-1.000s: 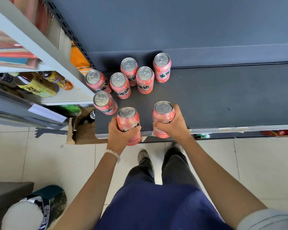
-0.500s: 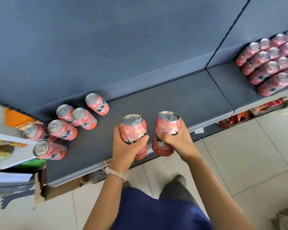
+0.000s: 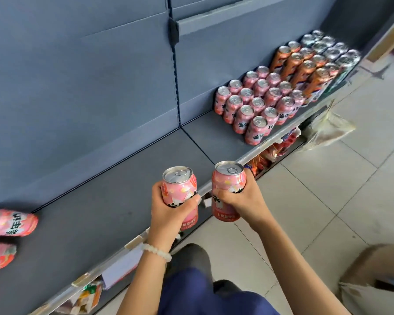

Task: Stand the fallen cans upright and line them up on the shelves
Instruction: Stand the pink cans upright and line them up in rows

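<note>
Dark grey shelf [image 3: 123, 201] carrying a block of upright pink cans [image 3: 257, 105] at right, orange cans [image 3: 300, 67] behind them.

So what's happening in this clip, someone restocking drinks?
A person stands at a dark shelf with an upright pink can in each hand: the left hand grips one can, the right hand grips another, both held near the shelf's front edge and not set down. To the right, a block of pink cans stands in neat rows, with orange cans beyond. At the far left, two pink cans show at the frame's edge; whether they stand or lie is unclear.
</note>
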